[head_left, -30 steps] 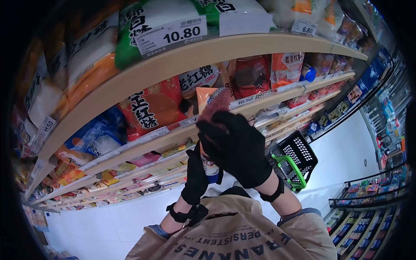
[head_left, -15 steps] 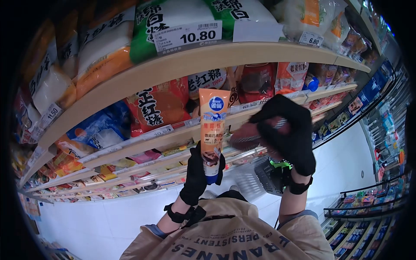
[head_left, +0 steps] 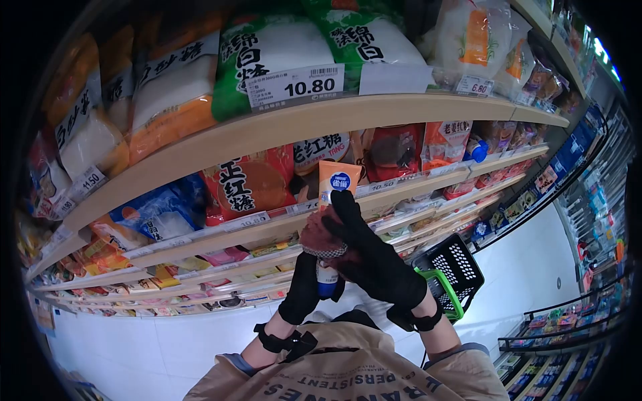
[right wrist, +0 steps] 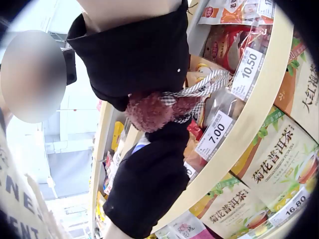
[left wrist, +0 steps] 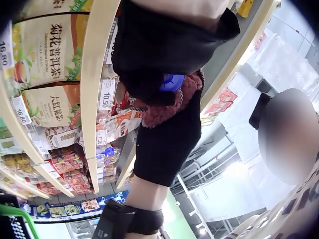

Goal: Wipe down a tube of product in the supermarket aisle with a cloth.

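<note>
Tube (head_left: 340,176) in orange, marked with a blue emblem, is held up before shelves (head_left: 401,110) of bagged sugar, its middle covered by a dusky-red cloth (head_left: 321,235) edged in black-and-white check. The tube's lower part, near a blue cap (head_left: 326,290) pointed toward the person's tan shirt (head_left: 361,354), is gripped by the black-gloved left hand (head_left: 304,284). The cloth is pinched and pressed against the tube's front by the right hand (head_left: 381,267), also gloved in black, its grasp narrowed on the fabric. Some fingers of both hands are hidden, and their exact placing cannot be told.

On the upper shelf, green-and-white bags (head_left: 287,47) are lined up behind a price tag (head_left: 296,85) reading 10.80; a red bag (head_left: 247,187) is displayed one level below. At the person's right, a black basket (head_left: 461,260) with a green handle (head_left: 438,284) is seen against the white floor (head_left: 521,240).

From the right wrist, a striped loop (right wrist: 212,83) is shown hanging out from the cloth, near a tag (right wrist: 217,134) marked 7.00, while tea packs (right wrist: 274,154) are ranged on the next shelf.
</note>
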The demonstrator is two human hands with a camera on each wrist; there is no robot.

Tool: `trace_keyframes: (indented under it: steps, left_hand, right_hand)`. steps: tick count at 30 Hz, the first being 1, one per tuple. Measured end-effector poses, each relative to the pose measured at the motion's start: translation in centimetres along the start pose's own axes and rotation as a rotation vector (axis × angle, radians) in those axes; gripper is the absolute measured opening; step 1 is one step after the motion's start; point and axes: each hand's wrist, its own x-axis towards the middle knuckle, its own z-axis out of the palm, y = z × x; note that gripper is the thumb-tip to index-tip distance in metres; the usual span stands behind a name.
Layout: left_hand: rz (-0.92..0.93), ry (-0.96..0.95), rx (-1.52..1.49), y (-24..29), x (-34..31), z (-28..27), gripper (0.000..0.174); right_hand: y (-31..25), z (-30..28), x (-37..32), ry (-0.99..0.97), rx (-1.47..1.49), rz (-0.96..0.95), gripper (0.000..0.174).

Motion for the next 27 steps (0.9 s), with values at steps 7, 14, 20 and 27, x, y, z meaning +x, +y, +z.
trace_keyframes:
  steps: [7, 14, 20, 27]
  left_hand:
    - [0.108, 0.161, 0.326, -1.2, 1.3, 2.1, 0.05]
    - [0.153, 0.141, 0.076, -1.2, 2.8, 4.3, 0.054]
    - [0.195, 0.165, 0.216, -2.5, 4.8, 7.7, 0.052]
    - [0.19, 0.426, -0.234, -3.5, 7.7, 10.7, 0.042]
  right_hand:
    - [1.2, -0.9, 0.6, 0.049, -0.647, -0.302, 0.05]
    - [1.4, -3.5, 0.0, 0.511, -0.724, -0.386, 0.034]
    - [-0.5, -6.3, 0.4, 0.244, -0.854, -0.341, 0.061]
    - [1.7, -10.6, -1.9, 0.027, -0.836, -0.492, 0.042]
